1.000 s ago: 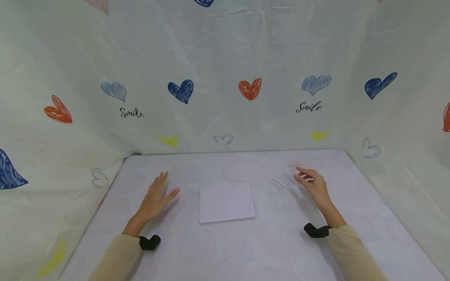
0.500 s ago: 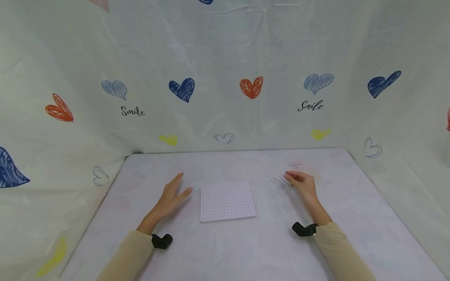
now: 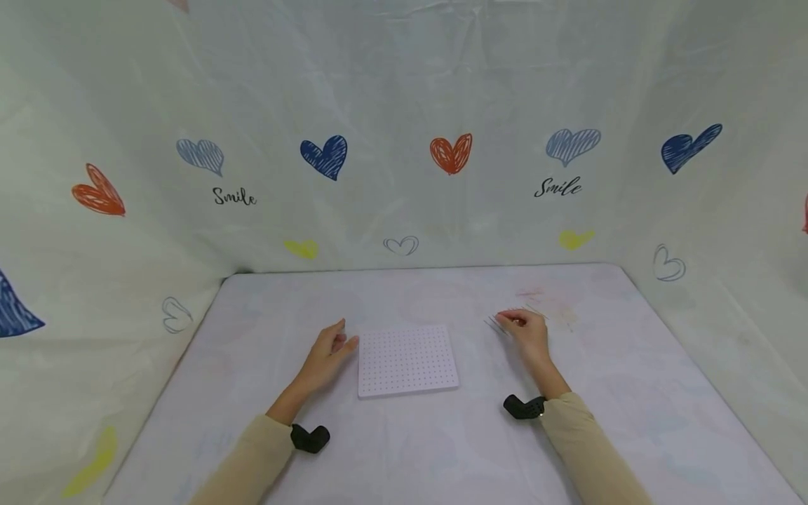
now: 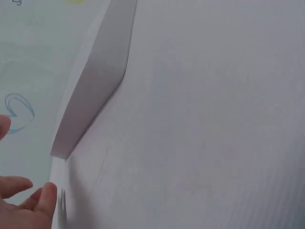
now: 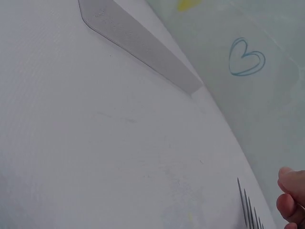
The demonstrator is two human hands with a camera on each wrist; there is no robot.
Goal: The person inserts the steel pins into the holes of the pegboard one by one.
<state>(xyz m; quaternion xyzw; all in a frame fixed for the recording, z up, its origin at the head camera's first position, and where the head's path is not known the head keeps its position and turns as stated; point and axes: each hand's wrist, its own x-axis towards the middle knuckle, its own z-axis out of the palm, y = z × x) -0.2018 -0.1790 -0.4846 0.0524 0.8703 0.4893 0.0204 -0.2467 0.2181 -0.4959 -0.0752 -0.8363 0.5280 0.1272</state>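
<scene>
My left hand is at the left edge of a white board with rows of small holes, its thumb close to the board's side. Two thin grey tips show beside that thumb in the left wrist view. Over on the right, my right hand hovers with bent fingers above several thin dark pointed rods, partly covering them. From the right wrist, the fingertips appear apart from the row of grey rods, with nothing seen between them.
The board lies flat on a white-covered table. A pale curtain printed with hearts rises behind the table and on both sides. Black wrist cameras sit on both wrists. A faint pink mark is at the back right.
My left hand has moved right, up to the board's edge, and its fingers have drawn in. My right hand has shifted left over the rods, covering more of them. The board stays put.
</scene>
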